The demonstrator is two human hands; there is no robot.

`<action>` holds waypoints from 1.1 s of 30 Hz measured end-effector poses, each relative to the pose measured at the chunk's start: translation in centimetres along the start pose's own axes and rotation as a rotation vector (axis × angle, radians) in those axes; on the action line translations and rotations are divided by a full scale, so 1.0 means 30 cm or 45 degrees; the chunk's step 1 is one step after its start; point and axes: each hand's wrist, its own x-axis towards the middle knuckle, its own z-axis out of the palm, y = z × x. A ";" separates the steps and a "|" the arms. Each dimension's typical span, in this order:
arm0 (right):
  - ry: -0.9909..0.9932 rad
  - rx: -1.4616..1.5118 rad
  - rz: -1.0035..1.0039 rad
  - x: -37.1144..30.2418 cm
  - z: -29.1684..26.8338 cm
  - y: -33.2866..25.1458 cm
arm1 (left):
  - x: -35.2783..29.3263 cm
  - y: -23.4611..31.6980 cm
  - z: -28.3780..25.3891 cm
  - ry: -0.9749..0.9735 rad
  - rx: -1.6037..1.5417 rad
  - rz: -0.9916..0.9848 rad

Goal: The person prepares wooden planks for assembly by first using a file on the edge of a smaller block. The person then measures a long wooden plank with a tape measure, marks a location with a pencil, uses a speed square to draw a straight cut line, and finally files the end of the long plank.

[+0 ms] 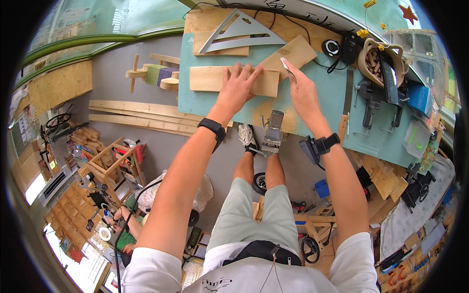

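My left hand (236,84) lies with fingers spread on a pale wooden board (207,78) near the front edge of the green-topped workbench (322,110). My right hand (304,93) is closed, pinching a thin, flat, whitish piece (287,66) between thumb and fingers. That piece is seen nearly edge-on, so its kind is unclear. It is just above a second board (296,52), which lies at an angle beside the first board's right end. Farther back, a silver triangular speed square (234,47) rests across a third board (198,44).
A metal vise (274,128) juts from the bench's front edge, with sawdust beside it. To the right lie a handsaw (348,93), clamps (371,105) and a basket (362,58) of wood pieces. Long planks (141,115) lie at floor left. Another person (128,239) is at lower left.
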 end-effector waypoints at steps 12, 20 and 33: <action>0.009 -0.155 -0.243 -0.083 0.010 0.008 | 0.032 0.009 -0.021 -0.056 -0.095 -0.022; -0.270 -0.483 -0.292 -0.165 -0.150 -0.028 | 0.049 -0.070 -0.073 -0.154 -0.147 -0.034; -0.304 -0.750 -0.748 0.018 -0.004 0.011 | 0.069 -0.074 -0.063 -0.190 -0.198 -0.065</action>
